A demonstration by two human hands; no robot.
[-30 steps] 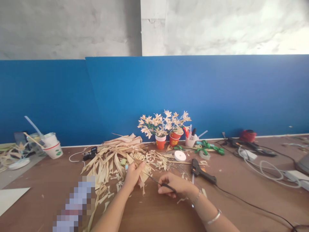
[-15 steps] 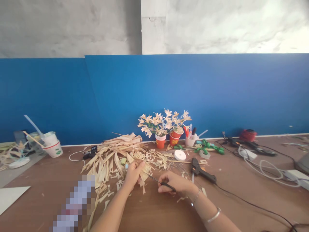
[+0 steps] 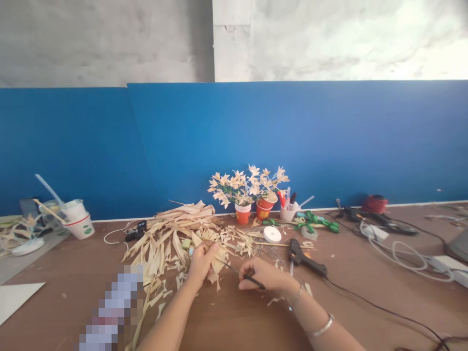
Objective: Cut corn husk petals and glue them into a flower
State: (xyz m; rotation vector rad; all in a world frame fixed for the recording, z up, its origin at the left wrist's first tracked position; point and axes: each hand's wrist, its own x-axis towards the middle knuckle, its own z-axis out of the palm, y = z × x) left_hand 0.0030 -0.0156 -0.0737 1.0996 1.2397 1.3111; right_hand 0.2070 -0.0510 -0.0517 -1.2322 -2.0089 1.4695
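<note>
My left hand (image 3: 200, 265) is closed, pinching a pale piece of dried husk (image 3: 218, 265) between thumb and fingers. In my right hand (image 3: 261, 275) are scissors with black handles (image 3: 254, 281), the fingers wrapped through the grips. Their thin blades (image 3: 231, 267) point left and meet the husk's edge; how far they reach into it I cannot tell. A heap of dried husks (image 3: 161, 243) spreads left of and behind my left hand, with small cut scraps (image 3: 181, 279) around it.
Behind stand husk flowers (image 3: 252, 183) in red paper cups (image 3: 243, 215), a cup of pens (image 3: 288, 213) and a white tape roll (image 3: 272, 234). A glue gun (image 3: 305, 258) with a trailing cord lies right of my right hand. Cables (image 3: 405, 253) cover the far right. A white cup (image 3: 81, 226) stands left.
The scissors' handles look closer together than before, as my right-hand fingers squeeze in slightly. My left hand and the husk stay almost in place.
</note>
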